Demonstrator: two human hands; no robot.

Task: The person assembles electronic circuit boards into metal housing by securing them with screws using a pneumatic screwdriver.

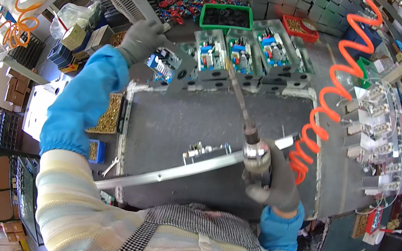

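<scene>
My right hand [279, 177], in a grey glove, is wrapped round a pneumatic screwdriver [258, 154]. Its long bit [238, 92] points away over the dark bench mat. Beneath the tool a long silvery metal rail [167, 174] lies slantwise, and a small part with metal fittings [206, 150] sits against its far side. At the far left, my gloved left hand [142, 41] is closed at the corner of a sheet-metal housing [182, 72] with a blue-and-white circuit assembly [162, 66]. Its fingertips are partly hidden.
Several similar housings [244, 53] line the bench's far edge, before a green crate [227, 17] and a red bin [300, 29]. An orange coiled hose [320, 113] hangs at right. A tray of brass-coloured fasteners [109, 115] and a wrench [111, 166] are at left.
</scene>
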